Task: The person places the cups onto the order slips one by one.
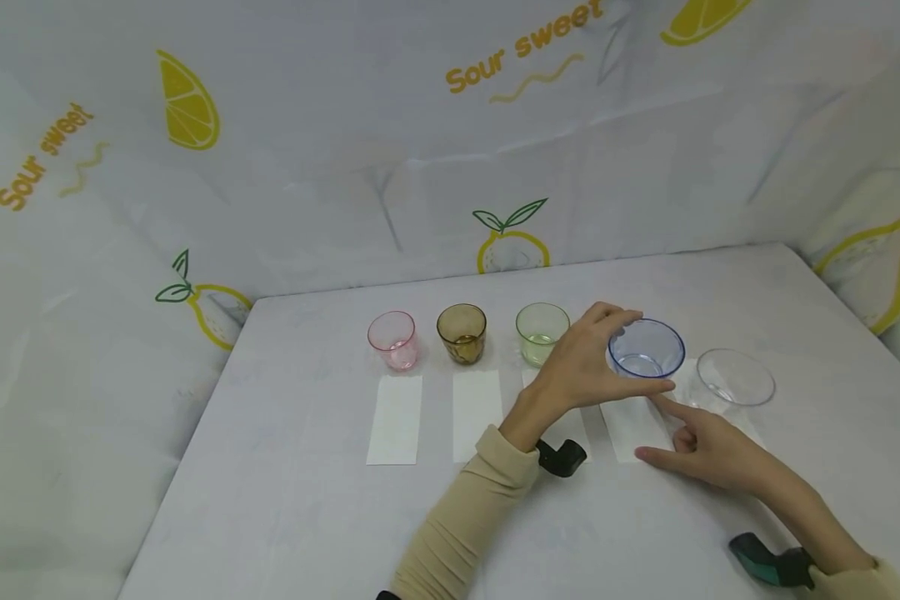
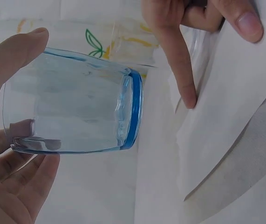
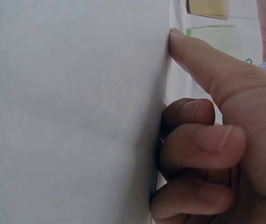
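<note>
In the head view my left hand point(image 1: 587, 360) grips a blue glass cup point(image 1: 647, 354), thumb on the near side and fingers on the far side. The left wrist view shows the cup point(image 2: 81, 102) raised off the table, with a gap under its base. My right hand point(image 1: 723, 450) is just below it at a white paper slip point(image 1: 633, 429). Its index fingertip touches the slip point(image 2: 235, 107), the thumb stretches to the near end, and the other fingers are bent. To the right stands a clear glass cup point(image 1: 735, 379).
A pink cup point(image 1: 393, 337), an amber cup point(image 1: 462, 333) and a green cup point(image 1: 542, 329) stand in a row to the left. White slips lie before them, one point(image 1: 394, 421) below the pink cup. Printed cloth point(image 1: 330, 192) hangs behind the table.
</note>
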The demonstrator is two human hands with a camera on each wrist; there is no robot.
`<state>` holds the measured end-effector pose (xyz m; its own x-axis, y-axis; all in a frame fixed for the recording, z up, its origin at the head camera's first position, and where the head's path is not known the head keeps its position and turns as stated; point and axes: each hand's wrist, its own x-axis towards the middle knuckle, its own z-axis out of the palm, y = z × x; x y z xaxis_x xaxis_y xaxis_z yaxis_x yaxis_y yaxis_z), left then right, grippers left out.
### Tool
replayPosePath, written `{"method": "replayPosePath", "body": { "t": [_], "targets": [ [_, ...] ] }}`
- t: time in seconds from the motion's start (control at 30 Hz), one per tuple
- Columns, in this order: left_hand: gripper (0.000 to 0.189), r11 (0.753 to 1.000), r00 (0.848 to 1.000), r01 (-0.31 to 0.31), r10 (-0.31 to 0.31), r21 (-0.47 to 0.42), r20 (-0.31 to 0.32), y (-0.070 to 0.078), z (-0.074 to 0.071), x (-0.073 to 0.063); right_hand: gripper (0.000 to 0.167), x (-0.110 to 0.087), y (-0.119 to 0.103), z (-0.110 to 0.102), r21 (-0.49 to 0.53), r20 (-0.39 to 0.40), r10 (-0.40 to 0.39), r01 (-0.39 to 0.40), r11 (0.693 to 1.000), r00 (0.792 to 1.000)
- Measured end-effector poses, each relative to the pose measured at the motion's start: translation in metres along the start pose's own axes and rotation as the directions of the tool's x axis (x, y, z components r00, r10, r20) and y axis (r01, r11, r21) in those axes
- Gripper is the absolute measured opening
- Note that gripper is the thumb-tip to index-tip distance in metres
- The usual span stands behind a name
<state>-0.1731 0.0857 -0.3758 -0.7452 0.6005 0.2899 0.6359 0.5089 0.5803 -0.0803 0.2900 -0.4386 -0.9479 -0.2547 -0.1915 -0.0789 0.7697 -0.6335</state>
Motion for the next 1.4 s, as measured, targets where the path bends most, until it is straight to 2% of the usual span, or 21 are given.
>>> {"method": "replayPosePath", "body": {
  "t": [0.23,0.43,0.7,0.97,1.17,1.4],
  "targets": [
    [0.083,1.000,0.999,-0.005,0.004,0.026,0.042,-0.001,0.000,-0.002,0.093,0.002,-0.002,0.000,0.026,0.013,0.002,-0.003,1.000,1.000],
    [0.082,0.997,0.994,0.017,-0.025,0.074,0.110,0.003,0.003,-0.002,0.079,-0.001,0.002,0.001,0.006,-0.020,-0.016,0.016,1.000,1.000],
    [0.083,0.993,0.991,0.022,-0.037,0.116,0.132,0.000,0.004,-0.001,0.072,0.000,0.003,0.002,-0.005,-0.043,-0.036,0.036,0.999,0.998],
    [0.083,0.993,0.986,0.032,-0.049,0.110,0.157,-0.005,0.003,-0.001,0.080,0.003,0.000,0.002,-0.006,-0.026,-0.018,0.018,1.000,0.999],
    [0.085,0.993,0.981,0.027,-0.049,0.114,0.190,-0.006,0.004,-0.001,0.084,0.003,0.000,0.001,0.000,-0.032,-0.034,0.034,0.999,0.999],
    [0.085,0.993,0.972,0.026,-0.051,0.111,0.230,-0.007,0.006,-0.003,0.082,0.003,0.001,0.002,0.017,-0.018,-0.019,0.019,1.000,1.000]
  ]
}}
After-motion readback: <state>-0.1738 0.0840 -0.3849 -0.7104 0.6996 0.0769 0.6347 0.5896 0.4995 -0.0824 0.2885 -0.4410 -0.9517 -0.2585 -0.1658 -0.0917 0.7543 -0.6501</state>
